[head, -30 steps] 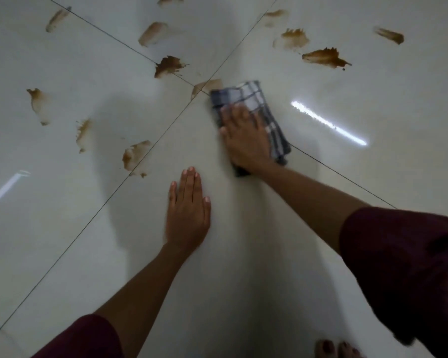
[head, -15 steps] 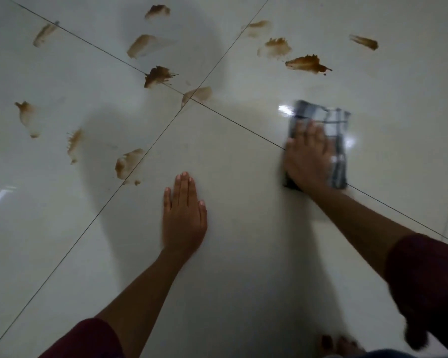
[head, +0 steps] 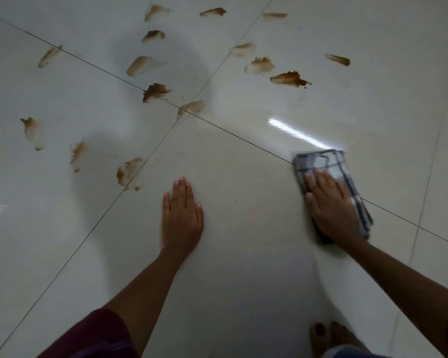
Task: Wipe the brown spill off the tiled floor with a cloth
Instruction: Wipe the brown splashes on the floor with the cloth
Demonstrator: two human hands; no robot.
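Inspector: Progress?
Assessor: Barely begun. The right hand is pressing the cloth flat-fingered on bare tile; brown spill patches are lying well apart, unwiped. The left hand is bracing, fingers flat, holding nothing.

bare toes, lamp glare on tiles

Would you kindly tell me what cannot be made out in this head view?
- Cloth: the right hand covers its middle, and motion blurs its edges.
- Floor under the cloth: hidden, so any stain there is unknown.
- Brown spill: whether it continues past the top edge.
- Foot: cut off by the bottom edge.
- Floor under the flat left hand: hidden.
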